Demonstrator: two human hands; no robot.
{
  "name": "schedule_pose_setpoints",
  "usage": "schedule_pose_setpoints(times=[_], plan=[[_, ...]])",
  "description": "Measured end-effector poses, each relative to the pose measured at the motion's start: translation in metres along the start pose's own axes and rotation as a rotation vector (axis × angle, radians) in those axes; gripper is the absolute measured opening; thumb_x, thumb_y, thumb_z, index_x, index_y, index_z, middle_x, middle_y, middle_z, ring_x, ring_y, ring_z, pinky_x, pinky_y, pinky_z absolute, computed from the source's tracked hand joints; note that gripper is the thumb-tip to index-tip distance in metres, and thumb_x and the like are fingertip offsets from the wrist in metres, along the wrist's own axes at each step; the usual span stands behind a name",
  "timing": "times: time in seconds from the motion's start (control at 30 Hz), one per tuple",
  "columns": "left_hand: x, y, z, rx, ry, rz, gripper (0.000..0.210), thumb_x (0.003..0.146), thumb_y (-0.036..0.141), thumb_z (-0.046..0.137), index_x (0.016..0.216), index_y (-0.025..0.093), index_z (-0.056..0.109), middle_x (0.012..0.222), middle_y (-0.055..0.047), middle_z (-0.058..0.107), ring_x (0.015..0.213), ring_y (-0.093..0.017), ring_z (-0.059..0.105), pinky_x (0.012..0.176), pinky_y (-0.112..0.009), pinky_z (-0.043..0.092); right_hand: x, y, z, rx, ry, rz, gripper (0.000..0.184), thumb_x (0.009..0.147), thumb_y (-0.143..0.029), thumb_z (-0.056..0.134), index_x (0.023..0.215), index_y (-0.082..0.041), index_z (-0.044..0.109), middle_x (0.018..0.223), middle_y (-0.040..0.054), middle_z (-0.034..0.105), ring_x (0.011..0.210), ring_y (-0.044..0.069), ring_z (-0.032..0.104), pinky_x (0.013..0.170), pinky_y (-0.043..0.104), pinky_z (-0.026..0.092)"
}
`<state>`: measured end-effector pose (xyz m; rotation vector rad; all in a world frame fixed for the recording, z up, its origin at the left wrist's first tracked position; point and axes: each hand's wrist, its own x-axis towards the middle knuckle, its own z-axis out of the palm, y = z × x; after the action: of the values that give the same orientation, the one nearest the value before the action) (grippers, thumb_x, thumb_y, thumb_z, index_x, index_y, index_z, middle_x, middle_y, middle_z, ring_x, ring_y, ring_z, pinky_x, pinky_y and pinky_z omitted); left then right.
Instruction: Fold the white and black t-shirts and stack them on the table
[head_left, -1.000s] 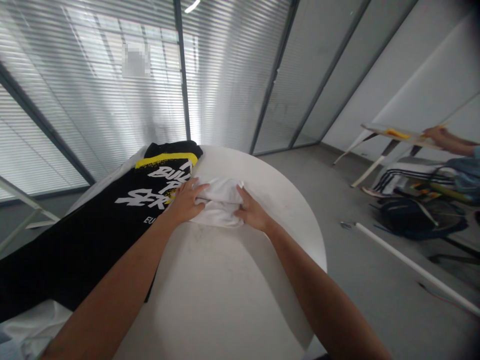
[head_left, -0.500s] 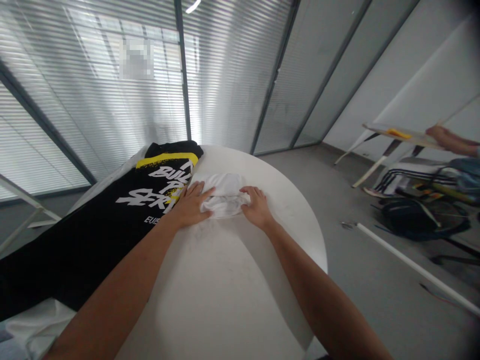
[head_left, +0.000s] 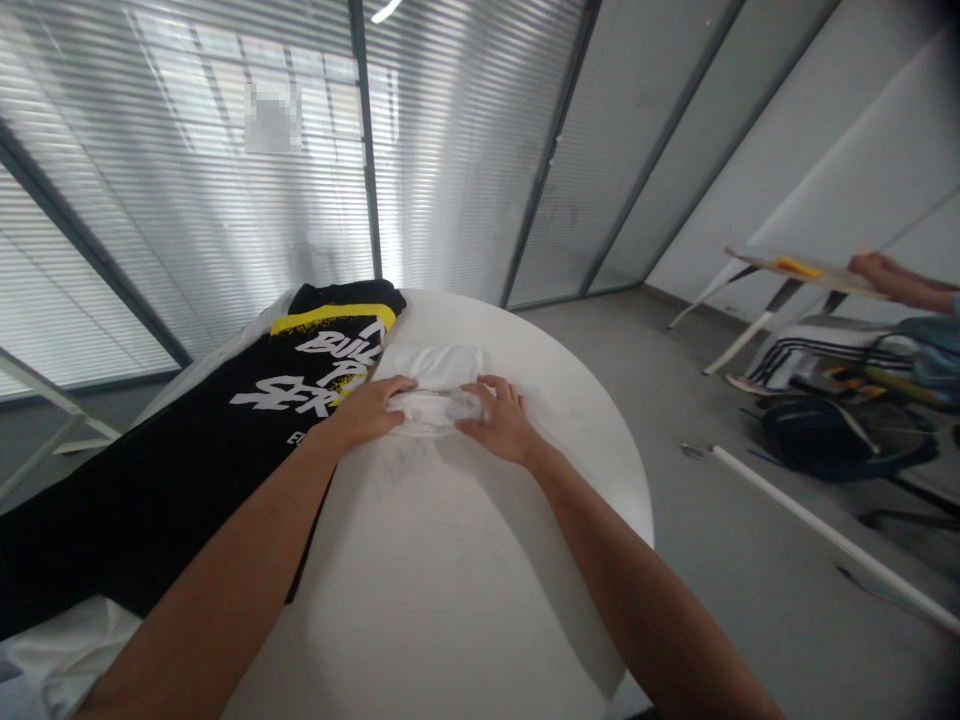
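Note:
A small folded white cloth (head_left: 436, 378) lies on the round white table (head_left: 480, 560), toward its far side. My left hand (head_left: 369, 410) grips the cloth's near left edge with curled fingers. My right hand (head_left: 496, 422) holds its near right edge, fingers bent over the fabric. Both hands sit close together at the cloth's near side. A black garment (head_left: 187, 450) with white lettering and a yellow band lies spread along the table's left side, touching the white cloth's left edge.
More white fabric (head_left: 52, 660) lies at the near left corner. Glass walls with blinds stand behind the table. At the far right another person's hand (head_left: 874, 268) rests on a white desk (head_left: 795, 268); bags (head_left: 840, 430) and a white pole (head_left: 825, 535) lie on the grey floor.
The cloth has been folded smaller, away from me. My hands have moved closer together and now grip its near edge instead of pressing flat on its sides.

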<state>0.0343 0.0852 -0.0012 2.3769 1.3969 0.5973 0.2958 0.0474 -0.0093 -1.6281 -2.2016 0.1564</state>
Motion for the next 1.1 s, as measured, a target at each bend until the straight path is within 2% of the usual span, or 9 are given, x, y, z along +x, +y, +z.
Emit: schedule_pose_setpoints(times=[0.07, 0.13, 0.23, 0.33, 0.47, 0.67, 0.83, 0.93, 1.1], plan=[[-0.003, -0.001, 0.0, -0.037, -0.037, 0.082, 0.065, 0.067, 0.017, 0.057, 0.132, 0.024, 0.056, 0.131, -0.006, 0.061, 0.117, -0.025, 0.057, 0.102, -0.036, 0.04, -0.001, -0.001, 0.002, -0.014, 0.02, -0.004, 0.061, 0.077, -0.048, 0.067, 0.134, -0.032, 0.051, 0.143, 0.0107, 0.036, 0.13, 0.03, 0.035, 0.104, 0.049, 0.03], [-0.003, 0.001, 0.002, -0.051, -0.015, 0.075, 0.067, 0.067, 0.014, 0.054, 0.133, 0.025, 0.055, 0.13, -0.006, 0.062, 0.115, -0.024, 0.058, 0.101, -0.036, 0.041, -0.002, -0.003, 0.003, -0.03, 0.041, -0.013, 0.062, 0.076, -0.047, 0.068, 0.133, -0.032, 0.052, 0.145, 0.0107, 0.035, 0.131, 0.031, 0.034, 0.104, 0.049, 0.029], [-0.001, 0.005, 0.003, -0.122, 0.054, -0.037, 0.054, 0.072, 0.017, 0.051, 0.124, 0.024, 0.062, 0.101, -0.005, 0.071, 0.085, -0.021, 0.065, 0.081, -0.034, 0.05, -0.003, -0.007, 0.005, -0.056, 0.058, -0.033, 0.062, 0.075, -0.048, 0.069, 0.133, -0.031, 0.053, 0.147, 0.011, 0.033, 0.132, 0.031, 0.033, 0.104, 0.048, 0.028], [0.003, 0.01, 0.002, -0.319, 0.145, -0.151, 0.037, 0.075, 0.023, 0.052, 0.108, 0.021, 0.069, 0.067, 0.001, 0.064, 0.055, -0.015, 0.056, 0.056, -0.027, 0.047, -0.003, -0.01, 0.006, -0.073, 0.078, -0.049, 0.058, 0.077, -0.05, 0.067, 0.13, -0.03, 0.055, 0.146, 0.011, 0.036, 0.13, 0.031, 0.035, 0.104, 0.047, 0.027], [0.006, 0.016, 0.0, -0.738, 0.21, -0.234, 0.026, 0.074, 0.029, 0.061, 0.095, 0.017, 0.07, 0.052, 0.004, 0.053, 0.044, -0.01, 0.048, 0.044, -0.022, 0.04, -0.004, -0.016, 0.008, -0.087, 0.127, -0.05, 0.058, 0.079, -0.051, 0.065, 0.131, -0.028, 0.054, 0.143, 0.0118, 0.041, 0.128, 0.03, 0.038, 0.103, 0.045, 0.028], [0.01, 0.017, 0.0, -1.171, 0.21, -0.252, 0.033, 0.068, 0.033, 0.075, 0.095, 0.016, 0.069, 0.071, -0.001, 0.065, 0.061, -0.013, 0.064, 0.052, -0.023, 0.048, -0.005, -0.026, 0.008, -0.1, 0.118, -0.045, 0.065, 0.078, -0.054, 0.064, 0.135, -0.025, 0.048, 0.139, 0.0133, 0.046, 0.125, 0.031, 0.04, 0.102, 0.045, 0.028], [0.01, 0.016, -0.003, -1.354, 0.192, -0.216, 0.034, 0.067, 0.027, 0.078, 0.098, 0.016, 0.068, 0.072, -0.001, 0.065, 0.067, -0.013, 0.064, 0.058, -0.024, 0.051, -0.002, -0.027, 0.005, -0.134, 0.093, 0.037, 0.054, 0.081, -0.033, 0.057, 0.134, -0.025, 0.049, 0.131, 0.013, 0.051, 0.118, 0.029, 0.046, 0.096, 0.043, 0.035], [0.009, 0.014, -0.003, -1.441, 0.175, -0.17, 0.033, 0.069, 0.024, 0.076, 0.1, 0.017, 0.068, 0.078, -0.001, 0.067, 0.07, -0.012, 0.064, 0.073, -0.03, 0.055, -0.001, -0.028, 0.004, -0.165, 0.097, 0.078, 0.057, 0.079, -0.024, 0.053, 0.136, -0.022, 0.046, 0.129, 0.0138, 0.05, 0.114, 0.029, 0.048, 0.092, 0.042, 0.039], [0.009, 0.015, -0.002, -1.541, 0.104, -0.099, 0.031, 0.072, 0.02, 0.074, 0.102, 0.017, 0.068, 0.09, -0.003, 0.07, 0.09, -0.017, 0.067, 0.096, -0.04, 0.05, -0.002, -0.032, 0.003, -0.246, 0.098, 0.071, 0.056, 0.08, -0.029, 0.058, 0.134, -0.023, 0.046, 0.128, 0.0145, 0.051, 0.111, 0.031, 0.048, 0.09, 0.044, 0.04]])
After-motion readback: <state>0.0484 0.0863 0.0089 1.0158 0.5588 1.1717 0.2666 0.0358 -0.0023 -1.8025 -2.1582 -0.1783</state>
